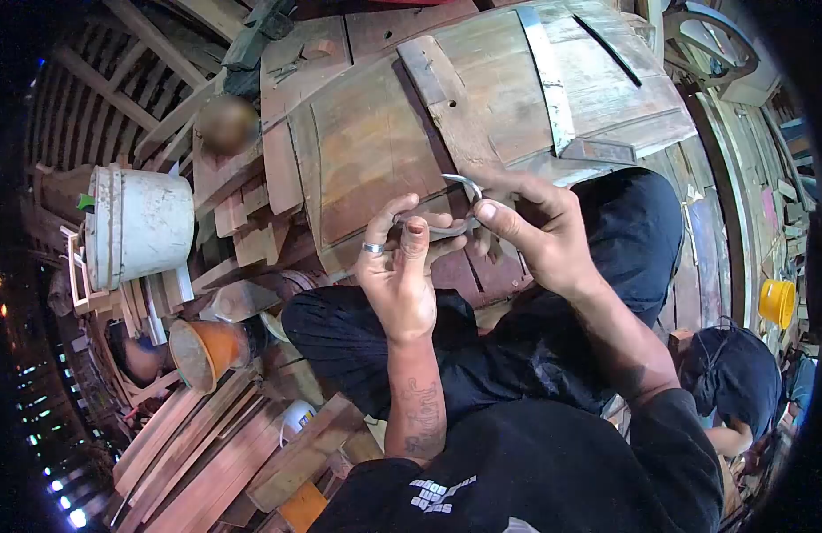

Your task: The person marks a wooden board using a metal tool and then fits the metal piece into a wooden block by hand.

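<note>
Weathered wooden boards [367, 151] are spreading out ahead of the fingers of the left hand [402, 280] and the right hand [544, 235], while a white bucket [153, 222] is standing well off to their left. Judging by the grip, the step in hand is steadying and handling a curved grey strip [469, 183]; the next move seems to be calling for a firm right pinch and a lighter left support. Right thumb and fingertips are pinching the strip, leaving no clear gap. Left fingers are curling loosely, holding it too, though how tightly I cannot tell. Its hooked end is rising just beyond the right thumb, while the rest is running leftward between both sets of fingers.
</note>
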`<state>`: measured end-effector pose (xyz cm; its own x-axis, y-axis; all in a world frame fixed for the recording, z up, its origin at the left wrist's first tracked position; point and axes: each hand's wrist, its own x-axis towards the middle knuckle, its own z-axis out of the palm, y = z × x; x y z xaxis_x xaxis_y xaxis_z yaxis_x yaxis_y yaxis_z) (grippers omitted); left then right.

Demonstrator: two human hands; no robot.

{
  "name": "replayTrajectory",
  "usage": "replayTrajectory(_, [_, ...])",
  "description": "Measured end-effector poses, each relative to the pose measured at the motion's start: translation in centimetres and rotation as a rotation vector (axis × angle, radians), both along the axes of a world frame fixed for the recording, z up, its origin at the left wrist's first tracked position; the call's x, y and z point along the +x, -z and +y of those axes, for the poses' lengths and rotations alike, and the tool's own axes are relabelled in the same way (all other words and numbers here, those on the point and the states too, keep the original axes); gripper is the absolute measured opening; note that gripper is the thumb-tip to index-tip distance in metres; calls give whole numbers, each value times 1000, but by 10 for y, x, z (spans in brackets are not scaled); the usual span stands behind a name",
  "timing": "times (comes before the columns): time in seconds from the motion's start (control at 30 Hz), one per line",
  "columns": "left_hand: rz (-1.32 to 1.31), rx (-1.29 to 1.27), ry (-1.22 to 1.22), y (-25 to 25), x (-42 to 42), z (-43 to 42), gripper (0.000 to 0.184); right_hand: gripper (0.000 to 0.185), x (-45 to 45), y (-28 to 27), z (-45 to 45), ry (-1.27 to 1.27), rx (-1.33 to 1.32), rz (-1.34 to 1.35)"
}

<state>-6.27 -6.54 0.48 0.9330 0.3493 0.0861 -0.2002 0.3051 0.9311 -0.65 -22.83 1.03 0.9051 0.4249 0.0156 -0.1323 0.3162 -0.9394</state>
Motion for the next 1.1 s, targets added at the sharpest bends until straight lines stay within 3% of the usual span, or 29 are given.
replayTrajectory(0.57, [180,155,17,14,0,6,47,10,-1,3,1,-72,41,-110])
replayTrajectory(0.63, [165,143,34,9,2,3,47,12,3,7,1,-36,-77,-407])
replayTrajectory(0.73, [64,147,35,3,4,-8,47,20,0,10,4,37,-136,-455])
replayTrajectory(0.83, [-77,293,-106,12,3,-7,46,18,-5,9,7,90,-151,-420])
replayTrajectory(0.9, [-178,663,35,18,-5,11,43,18,-6,10,8,86,-138,-406])
replayTrajectory(0.97, [-145,713,12,19,-12,15,37,18,-5,11,9,140,-127,-449])
replayTrajectory(1.03, [-204,958,-60,11,-11,16,29,17,-6,11,12,134,-153,-435])
replayTrajectory(1.1, [-217,928,-126,9,-8,18,24,17,-6,10,16,126,-185,-427])
